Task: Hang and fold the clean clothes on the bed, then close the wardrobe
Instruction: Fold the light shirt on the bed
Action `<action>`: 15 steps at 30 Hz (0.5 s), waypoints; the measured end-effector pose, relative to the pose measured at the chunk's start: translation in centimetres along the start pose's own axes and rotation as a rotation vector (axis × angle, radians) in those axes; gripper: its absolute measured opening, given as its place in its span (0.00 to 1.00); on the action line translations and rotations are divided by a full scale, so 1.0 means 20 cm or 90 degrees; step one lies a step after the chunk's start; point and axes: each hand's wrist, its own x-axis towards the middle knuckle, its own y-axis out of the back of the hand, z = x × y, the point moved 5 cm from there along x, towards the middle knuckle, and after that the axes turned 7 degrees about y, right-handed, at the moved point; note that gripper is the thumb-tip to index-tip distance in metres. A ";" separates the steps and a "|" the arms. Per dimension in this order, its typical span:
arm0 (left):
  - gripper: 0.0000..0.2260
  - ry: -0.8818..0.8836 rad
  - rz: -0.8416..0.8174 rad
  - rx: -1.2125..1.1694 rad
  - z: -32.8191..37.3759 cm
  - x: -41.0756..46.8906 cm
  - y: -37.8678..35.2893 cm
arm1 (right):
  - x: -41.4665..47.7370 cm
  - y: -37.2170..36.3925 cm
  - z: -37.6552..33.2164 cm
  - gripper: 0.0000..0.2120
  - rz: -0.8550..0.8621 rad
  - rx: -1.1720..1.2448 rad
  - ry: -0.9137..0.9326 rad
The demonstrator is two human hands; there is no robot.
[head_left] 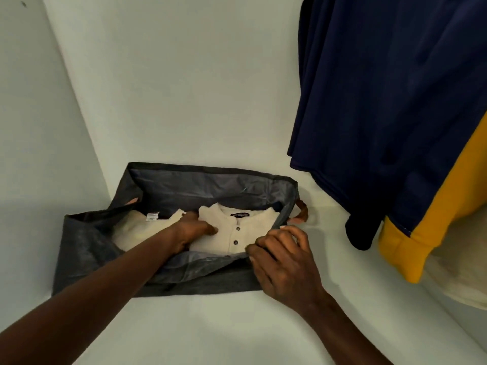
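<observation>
A soft dark grey fabric storage bin (200,185) sits on the white wardrobe floor (210,325). Inside lies a folded cream button shirt (245,227) with a dark neck label, beside another folded cream garment (134,227) on the left. My left hand (192,229) reaches into the bin and grips the left edge of the button shirt, thumb on top. My right hand (282,256) pinches the bin's front right rim and holds it down and outward.
A navy garment (382,101) hangs at the right, with a yellow-and-navy one (421,233) and a cream one (458,275) beside it. White wardrobe walls (171,75) close in the back and left. A brown handle (303,212) sticks out at the bin's right end.
</observation>
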 end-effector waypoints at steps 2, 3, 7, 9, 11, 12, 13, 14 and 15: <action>0.44 -0.113 0.100 0.263 0.09 -0.02 0.03 | -0.01 0.00 0.04 0.06 -0.002 0.002 -0.024; 0.45 -0.213 0.155 0.389 0.17 -0.07 0.02 | -0.01 0.00 0.07 0.07 -0.004 0.004 -0.038; 0.38 -0.487 0.019 0.574 0.38 -0.19 -0.18 | -0.01 0.00 0.12 0.07 -0.003 -0.006 -0.067; 0.40 -0.473 -0.068 0.627 0.43 -0.11 -0.29 | 0.00 -0.01 0.11 0.07 -0.002 -0.017 -0.061; 0.41 -0.445 -0.087 0.671 0.46 -0.02 -0.39 | 0.00 0.00 0.10 0.07 -0.005 -0.029 -0.057; 0.42 -0.418 -0.090 0.688 0.45 0.01 -0.44 | 0.00 0.00 0.10 0.07 -0.006 -0.035 -0.056; 0.42 -0.392 -0.100 0.697 0.44 0.05 -0.48 | -0.01 0.01 0.09 0.07 -0.008 -0.041 -0.057; 0.42 -0.368 -0.109 0.699 0.41 0.08 -0.50 | -0.02 0.01 0.08 0.07 -0.010 -0.044 -0.058; 0.41 -0.355 -0.111 0.694 0.39 0.11 -0.53 | -0.02 0.01 0.07 0.06 -0.016 -0.049 -0.059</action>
